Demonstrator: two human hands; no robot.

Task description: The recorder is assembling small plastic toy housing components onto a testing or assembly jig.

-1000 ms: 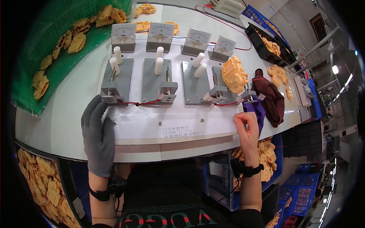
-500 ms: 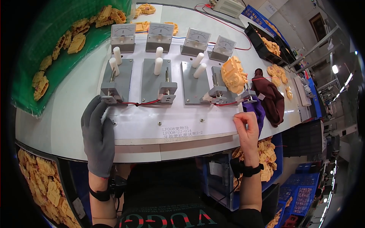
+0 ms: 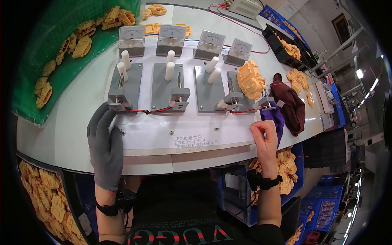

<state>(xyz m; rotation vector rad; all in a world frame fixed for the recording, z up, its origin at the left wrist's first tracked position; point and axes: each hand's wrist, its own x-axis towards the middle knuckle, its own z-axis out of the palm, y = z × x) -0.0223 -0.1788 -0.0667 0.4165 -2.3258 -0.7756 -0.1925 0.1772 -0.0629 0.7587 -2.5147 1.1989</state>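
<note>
Yellow plastic housing (image 3: 251,80) sits on a grey fixture (image 3: 235,83) ahead of the right hand (image 3: 266,138), untouched. Right fingertips narrowed, left hand (image 3: 105,141) nearly flat; holding undetermined. Judged light, stiff; grasp side walls.

Meters (image 3: 172,37) stand behind jigs (image 3: 163,98) on board (image 3: 228,122); part (image 3: 250,79) sits at rightmost jig; cloth (image 3: 292,104) lies right, bin (image 3: 67,83) left.

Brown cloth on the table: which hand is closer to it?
Right. The right hand is left of the brown cloth and nearer the person; the gloved left hand is farther left, across the white board.
</note>
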